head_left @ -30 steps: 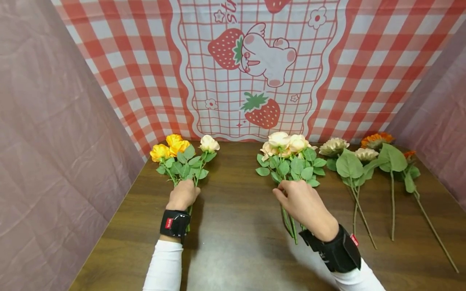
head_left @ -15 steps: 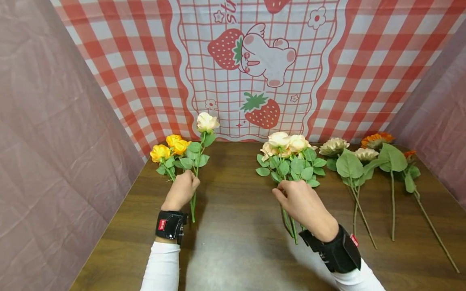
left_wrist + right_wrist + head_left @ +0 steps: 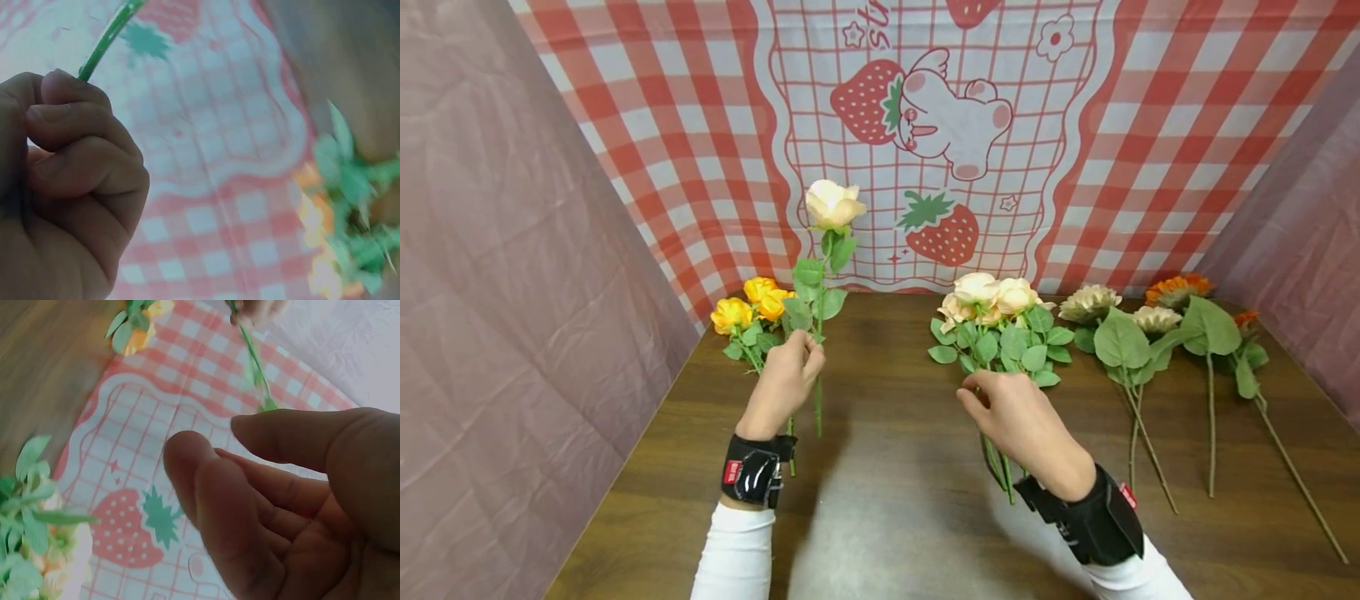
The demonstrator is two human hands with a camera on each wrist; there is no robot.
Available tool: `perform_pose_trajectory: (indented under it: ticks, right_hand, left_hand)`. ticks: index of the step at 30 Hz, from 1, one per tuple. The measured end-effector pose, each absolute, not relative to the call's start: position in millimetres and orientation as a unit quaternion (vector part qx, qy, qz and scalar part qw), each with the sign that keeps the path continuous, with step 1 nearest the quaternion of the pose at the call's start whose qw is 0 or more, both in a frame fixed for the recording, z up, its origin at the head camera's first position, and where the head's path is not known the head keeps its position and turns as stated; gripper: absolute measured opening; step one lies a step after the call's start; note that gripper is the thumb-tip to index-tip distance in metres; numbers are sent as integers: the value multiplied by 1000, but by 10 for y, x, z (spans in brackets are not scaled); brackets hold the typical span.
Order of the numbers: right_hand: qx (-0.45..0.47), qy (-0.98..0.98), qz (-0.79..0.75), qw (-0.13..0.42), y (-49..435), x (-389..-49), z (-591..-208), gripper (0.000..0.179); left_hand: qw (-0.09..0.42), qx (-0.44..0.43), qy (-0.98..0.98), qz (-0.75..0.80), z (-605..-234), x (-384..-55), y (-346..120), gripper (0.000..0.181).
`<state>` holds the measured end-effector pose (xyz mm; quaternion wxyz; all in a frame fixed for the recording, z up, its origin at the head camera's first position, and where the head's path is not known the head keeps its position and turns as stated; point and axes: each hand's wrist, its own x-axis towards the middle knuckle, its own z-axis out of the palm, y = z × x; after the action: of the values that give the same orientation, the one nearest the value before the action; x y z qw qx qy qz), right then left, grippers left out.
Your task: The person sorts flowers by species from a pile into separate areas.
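Note:
A cream rose (image 3: 833, 206) stands nearly upright off the table, its stem pinched in my left hand (image 3: 784, 379). In the left wrist view the fingers curl around the green stem (image 3: 103, 49). Below and behind that hand lie yellow-orange roses (image 3: 732, 317), partly covered by it. My right hand (image 3: 1026, 425) hovers over the stems of a bunch of peach-cream roses (image 3: 976, 288). Its fingers are loosely bent with nothing between them, as the right wrist view shows the right hand (image 3: 250, 506) apart from the blossoms.
To the right lie cream daisy-like flowers (image 3: 1090, 303) and orange flowers (image 3: 1180, 289) with long stems on the brown wooden table (image 3: 895, 500). A red-checked strawberry cloth (image 3: 692, 125) hangs behind. Pinkish curtains (image 3: 482, 250) flank both sides.
My left hand has lifted the cream rose up from beside the yellow roses and moved slightly right, bringing the bloom higher against the cloth. The right hand has hardly moved.

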<state>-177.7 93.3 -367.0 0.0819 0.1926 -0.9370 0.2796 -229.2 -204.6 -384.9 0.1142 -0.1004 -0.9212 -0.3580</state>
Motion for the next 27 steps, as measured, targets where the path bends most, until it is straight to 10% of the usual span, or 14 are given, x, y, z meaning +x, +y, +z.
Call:
perform_pose_trajectory:
  ticks: [9,27]
  right_hand:
    - [249,-873,415,62,824,-1728,-3666,30]
    - [193,-817,541,-41,946,-1786,-3655,18]
  left_hand:
    - [89,-206,-875,-430,-3717,-2060,-1412,9]
    - [-58,-263,-776,-570,-3823,-1878,-982,15]
